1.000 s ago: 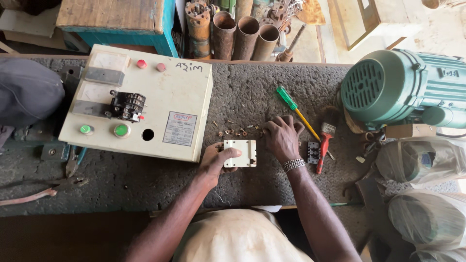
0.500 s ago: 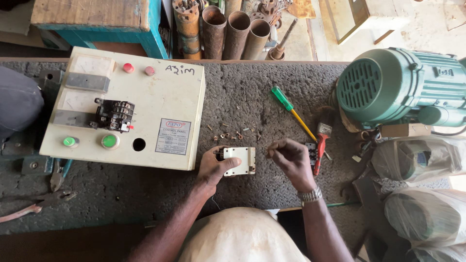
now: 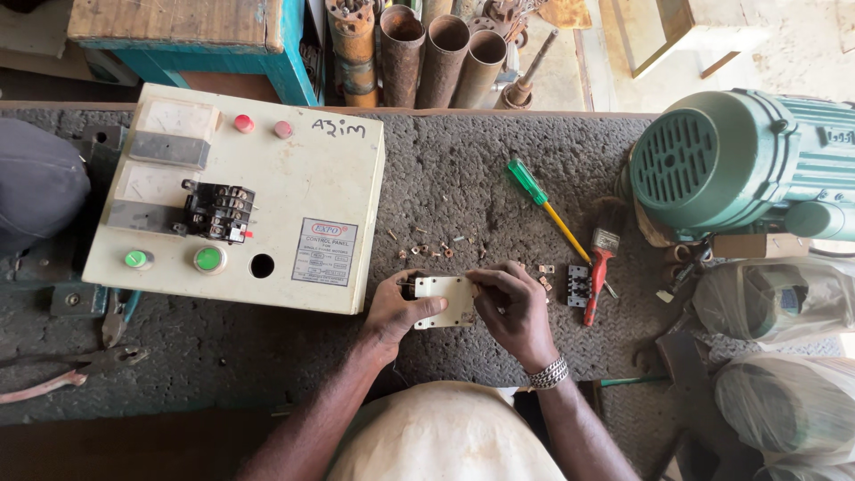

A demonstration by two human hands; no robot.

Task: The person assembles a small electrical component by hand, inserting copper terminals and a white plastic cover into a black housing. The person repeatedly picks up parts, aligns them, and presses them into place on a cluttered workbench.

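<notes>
Small cream plate [image 3: 445, 298], flat on bench

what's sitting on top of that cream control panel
On the control panel sit a black contactor, two green buttons, two red ones, grey meters and a label. Its inside is covered.

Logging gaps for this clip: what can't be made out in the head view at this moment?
- Underside of the small cream plate: hidden by the left hand and right hand.
- What the right fingertips pinch, if anything: too small, covered by the fingers.
- Tiny parts scattered on the bench: too small to identify.
- Green motor: cut off by the right edge.
- Dark rounded object: cut off by the left edge.
</notes>
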